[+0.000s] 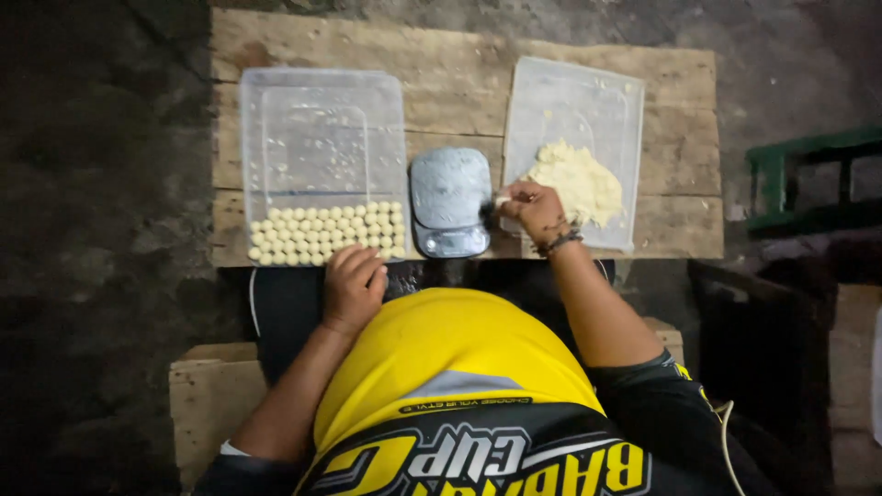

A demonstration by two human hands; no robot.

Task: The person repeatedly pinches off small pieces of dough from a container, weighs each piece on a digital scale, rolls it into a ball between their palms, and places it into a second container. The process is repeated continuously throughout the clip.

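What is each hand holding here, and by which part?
The right hand pinches a small piece of pale dough at its fingertips, next to the dough heap. The left hand holds nothing; it rests near the tray of dough balls.

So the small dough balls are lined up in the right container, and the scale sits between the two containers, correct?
Not quite. The head view shows the dough balls lined up in the left container; the right container holds a loose lump of dough. The scale does sit between them.
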